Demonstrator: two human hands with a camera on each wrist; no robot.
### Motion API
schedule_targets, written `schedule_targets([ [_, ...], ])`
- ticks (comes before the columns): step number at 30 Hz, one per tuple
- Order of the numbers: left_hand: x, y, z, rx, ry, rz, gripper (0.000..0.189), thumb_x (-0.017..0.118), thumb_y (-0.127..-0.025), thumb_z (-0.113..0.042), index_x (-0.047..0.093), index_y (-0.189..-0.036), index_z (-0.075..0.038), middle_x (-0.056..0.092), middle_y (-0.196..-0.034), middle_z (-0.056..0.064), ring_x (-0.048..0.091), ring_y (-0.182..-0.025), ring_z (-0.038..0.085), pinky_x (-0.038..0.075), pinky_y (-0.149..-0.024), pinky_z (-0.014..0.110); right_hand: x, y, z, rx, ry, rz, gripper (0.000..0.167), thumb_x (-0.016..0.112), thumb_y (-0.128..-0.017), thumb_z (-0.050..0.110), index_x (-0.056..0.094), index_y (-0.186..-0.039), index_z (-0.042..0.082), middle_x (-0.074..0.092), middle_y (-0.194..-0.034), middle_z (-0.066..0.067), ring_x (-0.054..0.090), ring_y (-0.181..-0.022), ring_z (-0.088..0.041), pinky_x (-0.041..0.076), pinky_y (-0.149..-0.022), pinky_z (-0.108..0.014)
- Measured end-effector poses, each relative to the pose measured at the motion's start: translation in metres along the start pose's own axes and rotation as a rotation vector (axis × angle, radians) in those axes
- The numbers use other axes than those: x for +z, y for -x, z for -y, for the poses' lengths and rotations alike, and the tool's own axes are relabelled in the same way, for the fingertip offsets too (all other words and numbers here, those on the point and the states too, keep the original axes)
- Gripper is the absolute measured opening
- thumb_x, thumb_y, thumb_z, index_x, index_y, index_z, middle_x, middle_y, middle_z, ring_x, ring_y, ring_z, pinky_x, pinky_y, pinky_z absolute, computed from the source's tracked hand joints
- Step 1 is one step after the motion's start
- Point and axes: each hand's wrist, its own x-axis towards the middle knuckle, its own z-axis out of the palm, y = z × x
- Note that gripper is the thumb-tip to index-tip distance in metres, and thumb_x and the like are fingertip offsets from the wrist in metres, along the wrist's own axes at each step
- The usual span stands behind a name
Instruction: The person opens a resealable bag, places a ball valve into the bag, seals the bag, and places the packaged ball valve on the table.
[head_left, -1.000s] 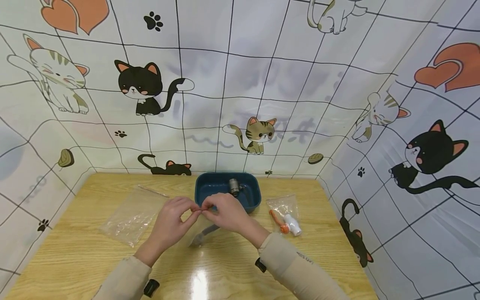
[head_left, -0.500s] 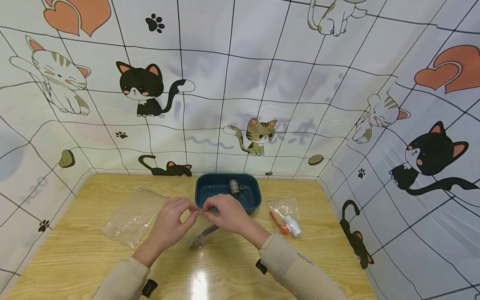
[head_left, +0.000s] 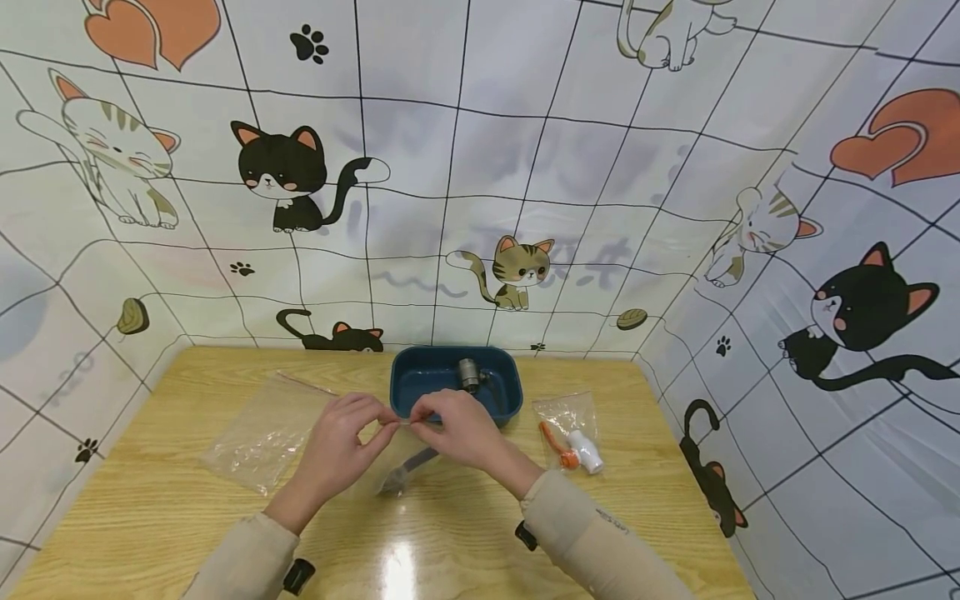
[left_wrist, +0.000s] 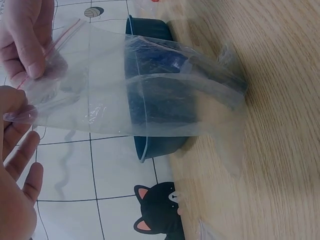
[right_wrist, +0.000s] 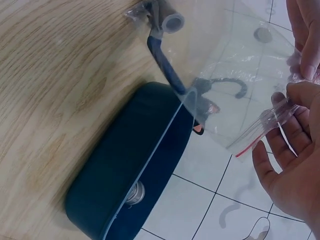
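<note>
Thumb and fingers of my left hand [head_left: 337,446] pinch the top edge of a clear zip bag [left_wrist: 110,95]. My right hand [head_left: 465,429] pinches the same edge, a short way to the right. A red line runs along the bag's closure. Down in the bag lies a tool with a dark blue handle [right_wrist: 167,65] and a grey head [right_wrist: 172,22] with a round hollow end. The bag hangs in front of the blue bin [head_left: 395,392], its lower end close over the wooden table.
A grey metallic cylindrical piece [head_left: 468,375] lies in the bin. Flat on the table to the left is a larger clear bag [head_left: 258,433]. On the right, another small clear bag [head_left: 566,407] holds an orange handled piece [head_left: 553,437] and a white piece [head_left: 587,450].
My right fingertips have shifted slightly right along the bag's edge, leaving a small gap from the left fingertips. My left hand has barely moved, and the tool stays in the bag.
</note>
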Motion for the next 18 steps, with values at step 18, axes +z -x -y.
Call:
schedule_targets([
  [18,-0.004,-0.001,-0.002,0.083,-0.175,0.034,0.008,0.077,-0.081,-0.02,0.072,-0.086,-0.02,0.071,-0.086,-0.006,0.065,-0.094,0.019,0.05,-0.087,0.043,0.012,0.001,-0.002,-0.074,0.21,-0.088,0.005,0.067,-0.092,0.025,0.07,-0.092,0.021,0.071,-0.087,0.01,0.064,-0.082,-0.006,0.052,-0.084,-0.028],
])
